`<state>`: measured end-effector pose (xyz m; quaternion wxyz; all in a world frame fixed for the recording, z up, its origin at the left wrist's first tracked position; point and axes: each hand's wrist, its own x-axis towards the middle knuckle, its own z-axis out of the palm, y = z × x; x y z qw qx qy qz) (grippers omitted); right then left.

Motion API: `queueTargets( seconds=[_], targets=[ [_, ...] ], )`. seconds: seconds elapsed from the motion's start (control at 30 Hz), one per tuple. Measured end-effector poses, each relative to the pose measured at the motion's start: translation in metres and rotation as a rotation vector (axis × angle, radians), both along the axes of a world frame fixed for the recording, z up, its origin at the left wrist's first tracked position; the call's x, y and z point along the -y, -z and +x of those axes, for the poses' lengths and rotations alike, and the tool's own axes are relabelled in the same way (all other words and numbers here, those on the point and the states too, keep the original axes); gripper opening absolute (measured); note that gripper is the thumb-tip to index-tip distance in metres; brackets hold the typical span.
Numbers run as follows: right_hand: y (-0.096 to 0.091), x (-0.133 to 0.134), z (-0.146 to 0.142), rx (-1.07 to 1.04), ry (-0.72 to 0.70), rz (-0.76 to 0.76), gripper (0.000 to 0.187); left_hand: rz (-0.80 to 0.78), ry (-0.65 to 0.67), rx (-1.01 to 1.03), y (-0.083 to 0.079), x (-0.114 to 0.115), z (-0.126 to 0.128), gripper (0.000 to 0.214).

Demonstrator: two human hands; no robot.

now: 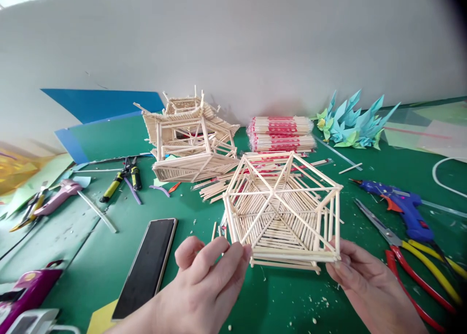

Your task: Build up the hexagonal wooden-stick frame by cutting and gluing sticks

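Between my hands is a hexagonal frame of thin wooden sticks, tilted, with spoke sticks crossing at its middle and a base of closely laid sticks. My right hand pinches its near right corner between thumb and fingers. At the near left corner, my left hand has its fingers curled, with the fingertips against the frame; its thumb is hidden. Behind the frame lie loose sticks. A larger pavilion-like stick model stands at the back left.
Packed stick bundles and a blue paper ornament sit by the wall. At right lie a blue glue gun and scissors. A phone, wire cutters and a pink glue gun are at left.
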<state>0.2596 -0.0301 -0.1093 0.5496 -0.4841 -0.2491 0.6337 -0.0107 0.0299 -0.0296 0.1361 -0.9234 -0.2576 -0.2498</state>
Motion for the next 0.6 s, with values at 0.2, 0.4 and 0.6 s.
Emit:
queueTargets(
  seconds=[0.2,0.4,0.6],
  targets=[
    [0.002,-0.001,0.0,-0.001,0.007,0.005,0.028,0.033,0.029,0.035,0.003,-0.001,0.003,0.018],
    [-0.009,-0.005,-0.007,0.006,0.027,0.058,0.025,0.063,-0.001,0.006,0.008,0.0,-0.001,0.029],
    [-0.019,-0.01,-0.013,-0.007,0.013,0.13,0.023,0.035,-0.027,0.011,0.015,0.0,-0.006,0.029]
  ],
)
